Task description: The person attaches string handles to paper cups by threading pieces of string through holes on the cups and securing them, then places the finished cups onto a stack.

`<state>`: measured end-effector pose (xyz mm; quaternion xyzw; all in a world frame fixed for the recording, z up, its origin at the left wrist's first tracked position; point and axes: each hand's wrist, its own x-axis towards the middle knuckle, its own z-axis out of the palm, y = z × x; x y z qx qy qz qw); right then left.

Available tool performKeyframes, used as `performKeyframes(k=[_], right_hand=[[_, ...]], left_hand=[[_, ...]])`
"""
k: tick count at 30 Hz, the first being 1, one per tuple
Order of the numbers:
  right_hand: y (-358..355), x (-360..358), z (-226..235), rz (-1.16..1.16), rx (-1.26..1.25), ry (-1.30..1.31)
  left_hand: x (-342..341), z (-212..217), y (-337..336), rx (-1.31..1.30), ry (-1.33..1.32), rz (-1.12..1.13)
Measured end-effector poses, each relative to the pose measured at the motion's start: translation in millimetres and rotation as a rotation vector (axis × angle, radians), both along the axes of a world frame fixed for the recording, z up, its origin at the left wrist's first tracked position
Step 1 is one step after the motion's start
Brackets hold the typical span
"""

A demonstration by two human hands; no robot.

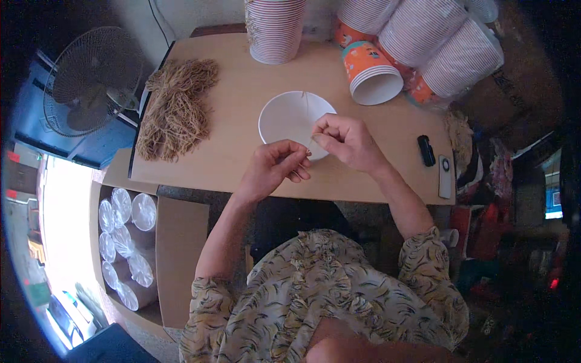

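Note:
Over the near rim of a white paper bowl (284,118), my two hands are close together, fingertips almost meeting. My left hand (275,168) pinches the end of a thin brown strand (309,153) between thumb and forefinger, its other fingers curled. Just right of it and slightly farther away, my right hand (348,142) is closed in a pinch on what looks like the same fine strand; its full length is too faint to follow. Another bit of strand hangs at the bowl's far rim. On the table's left lies a large bundle of brown twine strands (178,112).
A tall stack of paper tubs (275,30) stands at the table's back. Orange tubs (372,72) and plastic-wrapped stacks (448,48) lie back right. A black object (426,150) and a white strip (445,176) rest at the right edge. A fan (94,81) and an open carton (181,260) are left.

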<state>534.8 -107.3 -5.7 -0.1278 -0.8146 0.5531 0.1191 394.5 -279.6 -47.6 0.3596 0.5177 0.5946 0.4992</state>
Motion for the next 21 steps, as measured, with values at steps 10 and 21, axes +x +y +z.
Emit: performKeyframes(k=[10,21], right_hand=[[-8.5,-5.7,-1.9,-0.061,-0.344,-0.008],[-16.2,-8.8,-4.5,-0.055,-0.353,-0.051]], left_hand=[[15.8,-9.0,-0.2,0.041,0.2,0.262],[32.2,-24.2,1.5,0.107,0.199,0.462]])
